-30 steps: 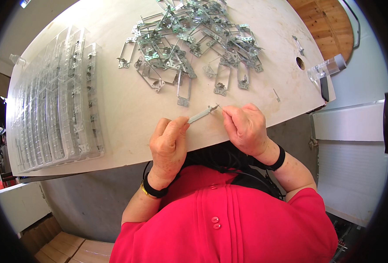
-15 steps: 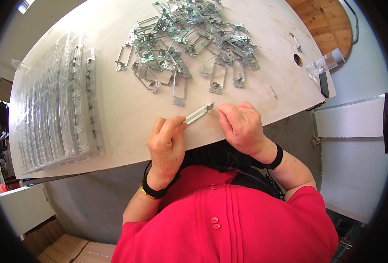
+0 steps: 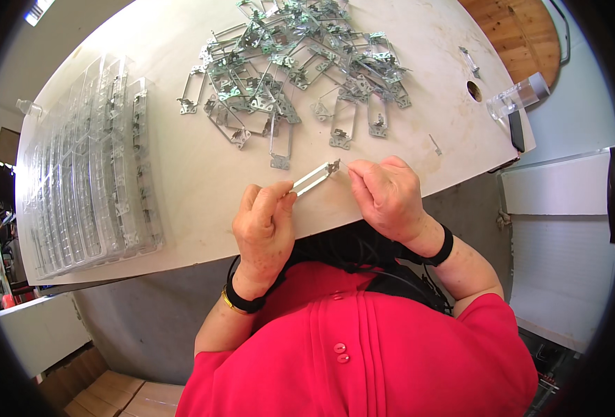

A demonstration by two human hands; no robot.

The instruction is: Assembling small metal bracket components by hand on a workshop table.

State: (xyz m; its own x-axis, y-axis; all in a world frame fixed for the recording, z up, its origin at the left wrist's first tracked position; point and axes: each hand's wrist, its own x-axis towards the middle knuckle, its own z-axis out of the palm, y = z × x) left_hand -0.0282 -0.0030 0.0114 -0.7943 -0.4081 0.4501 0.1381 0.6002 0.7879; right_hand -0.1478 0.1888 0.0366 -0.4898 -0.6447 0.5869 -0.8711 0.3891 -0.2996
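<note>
My left hand [image 3: 261, 221] pinches one end of a narrow metal frame bracket [image 3: 313, 180], two parallel silver bars with a darker fitting at the far end. The bracket slants up and to the right, above the near part of the table. Close to its fitting is my right hand [image 3: 389, 200], thumb and forefinger pressed together. Whatever those fingertips hold, if anything, is too small to make out. Beyond both hands lies a tangled heap of similar metal frame brackets [image 3: 341, 131], with several loose ones along its near side.
Clear plastic trays [image 3: 88, 187] holding metal parts are stacked on the left of the white table [image 3: 196, 208]. At the right lie a small metal piece [image 3: 435, 144], another metal part [image 3: 469, 62], a clear bottle [image 3: 516, 99] and a dark flat object [image 3: 516, 132], near a round hole [image 3: 473, 90].
The bracket in my left hand has turned slightly, so the gap between its bars shows more. My right hand has shifted a little to the right, its fingers still pinched.
</note>
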